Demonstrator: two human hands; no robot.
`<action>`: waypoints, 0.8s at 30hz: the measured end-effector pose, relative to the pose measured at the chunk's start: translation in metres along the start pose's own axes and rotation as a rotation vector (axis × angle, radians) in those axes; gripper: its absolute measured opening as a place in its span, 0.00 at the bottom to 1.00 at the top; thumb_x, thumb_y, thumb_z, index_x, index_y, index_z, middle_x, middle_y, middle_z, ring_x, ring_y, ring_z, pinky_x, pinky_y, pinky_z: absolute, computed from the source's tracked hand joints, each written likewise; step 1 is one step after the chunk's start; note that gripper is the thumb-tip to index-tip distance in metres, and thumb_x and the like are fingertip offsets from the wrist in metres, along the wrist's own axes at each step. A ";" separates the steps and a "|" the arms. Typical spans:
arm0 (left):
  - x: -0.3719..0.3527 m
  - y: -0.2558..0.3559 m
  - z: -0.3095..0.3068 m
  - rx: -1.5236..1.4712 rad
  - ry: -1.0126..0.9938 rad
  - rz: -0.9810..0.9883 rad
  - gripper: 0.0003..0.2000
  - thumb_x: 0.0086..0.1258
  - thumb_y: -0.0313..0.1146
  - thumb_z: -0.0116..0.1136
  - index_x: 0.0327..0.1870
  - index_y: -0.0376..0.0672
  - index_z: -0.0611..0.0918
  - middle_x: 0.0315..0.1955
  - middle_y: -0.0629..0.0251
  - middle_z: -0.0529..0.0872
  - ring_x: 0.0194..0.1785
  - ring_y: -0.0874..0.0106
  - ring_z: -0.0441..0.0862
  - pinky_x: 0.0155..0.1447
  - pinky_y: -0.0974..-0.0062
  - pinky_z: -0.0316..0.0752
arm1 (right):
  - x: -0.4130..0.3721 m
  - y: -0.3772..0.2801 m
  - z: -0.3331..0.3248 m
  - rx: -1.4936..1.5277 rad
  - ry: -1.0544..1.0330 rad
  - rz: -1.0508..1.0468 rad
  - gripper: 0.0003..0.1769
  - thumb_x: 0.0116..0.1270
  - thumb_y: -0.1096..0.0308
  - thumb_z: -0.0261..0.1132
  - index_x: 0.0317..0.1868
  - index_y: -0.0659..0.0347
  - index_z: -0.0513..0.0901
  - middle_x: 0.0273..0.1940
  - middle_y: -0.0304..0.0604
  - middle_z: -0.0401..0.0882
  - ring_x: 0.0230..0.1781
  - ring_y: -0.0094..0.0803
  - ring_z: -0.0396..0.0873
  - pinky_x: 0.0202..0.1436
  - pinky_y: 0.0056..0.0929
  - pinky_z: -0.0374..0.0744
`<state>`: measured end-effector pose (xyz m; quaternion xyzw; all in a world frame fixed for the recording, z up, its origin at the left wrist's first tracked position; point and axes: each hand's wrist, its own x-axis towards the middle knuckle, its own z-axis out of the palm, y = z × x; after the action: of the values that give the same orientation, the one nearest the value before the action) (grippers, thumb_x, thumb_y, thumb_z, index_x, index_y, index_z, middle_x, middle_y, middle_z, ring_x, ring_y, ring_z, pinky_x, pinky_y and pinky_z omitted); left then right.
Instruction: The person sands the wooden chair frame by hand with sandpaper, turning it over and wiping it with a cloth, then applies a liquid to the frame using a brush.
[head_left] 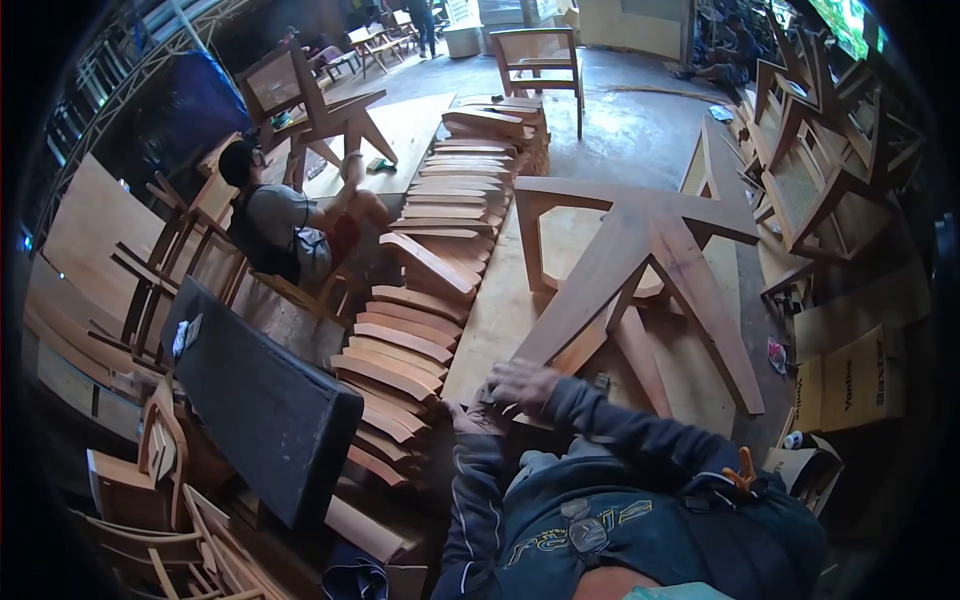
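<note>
1. While the person leaned over the low plywood platform [500, 300], the right hand [522, 385] lay on the near end of one leg of the upturned chair frame [650, 240]. Its fingers were spread flat, not closed round the wood.
2. The left hand [466, 417] sat just beside the right one at the platform's near edge. It was blurred and partly hidden, so its grip could not be told.
3. The chair frame lay on the platform with its legs splayed, and the nearest leg reached down to the right hand.
4. A long row of curved wooden slats [410, 340] ran along the platform's left side, close to the left hand.
5. A dark padded panel [265, 405] leaned tilted to the left of the slats.
6. A co-worker [270, 225] sat farther back on the left among chair parts.
7. A cardboard box [850, 385] stood well apart on the right.
</note>
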<state>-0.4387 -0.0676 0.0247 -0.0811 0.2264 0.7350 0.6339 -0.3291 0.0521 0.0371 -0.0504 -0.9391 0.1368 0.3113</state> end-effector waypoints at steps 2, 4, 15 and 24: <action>0.003 0.002 -0.024 0.318 -0.164 0.047 0.46 0.54 0.75 0.21 0.61 0.45 0.67 0.53 0.59 0.74 0.51 0.56 0.71 0.53 0.58 0.64 | -0.007 0.078 0.007 0.296 -0.344 0.348 0.10 0.60 0.66 0.51 0.41 0.57 0.73 0.36 0.40 0.73 0.35 0.33 0.74 0.40 0.28 0.75; 0.002 0.002 -0.019 0.384 -0.094 0.029 0.46 0.54 0.75 0.20 0.61 0.45 0.66 0.53 0.59 0.73 0.50 0.56 0.71 0.53 0.58 0.64 | -0.023 0.157 -0.034 -0.283 -0.240 0.256 0.08 0.57 0.70 0.52 0.35 0.62 0.74 0.30 0.44 0.74 0.32 0.33 0.75 0.36 0.28 0.76; 0.004 0.007 -0.012 -0.023 0.008 -0.051 0.44 0.57 0.72 0.21 0.61 0.42 0.66 0.54 0.55 0.72 0.52 0.55 0.71 0.55 0.57 0.65 | -0.022 -0.001 0.007 0.009 0.028 -0.102 0.13 0.60 0.71 0.52 0.46 0.54 0.73 0.47 0.40 0.71 0.52 0.36 0.69 0.56 0.32 0.69; 0.000 0.013 -0.002 0.590 -0.094 0.036 0.43 0.59 0.70 0.21 0.60 0.41 0.67 0.50 0.54 0.75 0.52 0.60 0.73 0.54 0.60 0.67 | -0.047 0.199 -0.047 -0.601 0.175 0.128 0.06 0.59 0.71 0.48 0.27 0.59 0.70 0.21 0.39 0.66 0.21 0.29 0.70 0.21 0.27 0.68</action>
<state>-0.4516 -0.0701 0.0259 0.1449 0.4023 0.6515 0.6267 -0.2619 0.2447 -0.0109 -0.2108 -0.9019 -0.1324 0.3530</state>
